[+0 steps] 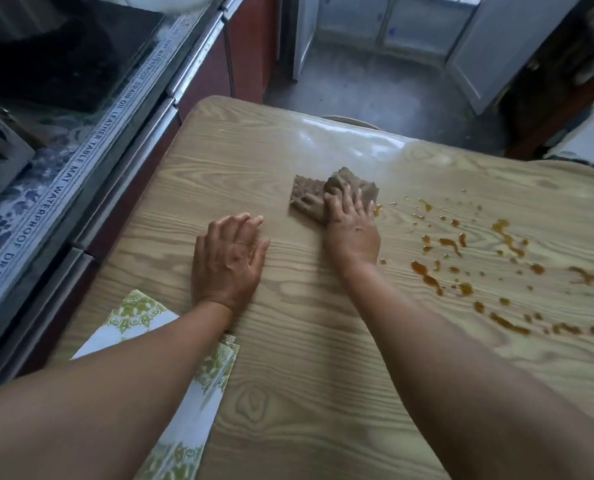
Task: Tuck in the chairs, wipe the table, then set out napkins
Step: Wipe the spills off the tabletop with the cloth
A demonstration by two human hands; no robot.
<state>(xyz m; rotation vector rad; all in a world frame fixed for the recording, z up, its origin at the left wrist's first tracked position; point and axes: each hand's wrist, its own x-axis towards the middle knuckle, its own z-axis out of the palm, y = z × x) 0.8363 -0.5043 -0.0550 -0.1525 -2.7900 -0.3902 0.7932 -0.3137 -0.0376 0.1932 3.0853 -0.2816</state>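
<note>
On the table (306,393), the right hand (352,230) presses down on a brown cloth (309,195). Its fingers (349,199) are spread out and bent over the bunched-up middle of the cloth, holding it flat against the wood. The left hand (228,258) lies open, palm down, on the bare table just beside the cloth, holding nothing. Right of the cloth is a sticky orange spill (479,265), with many drops and streaks across the wood. One drop sits right at the edge of the cloth. Under the left arm, near the left edge of the table, lie white napkins (184,420) with a green leafy pattern. Past the far edge of the table, the curved top of a chair (351,120) peeks out, pushed close. Along the left side runs a counter with a printed mat (80,161).
</note>
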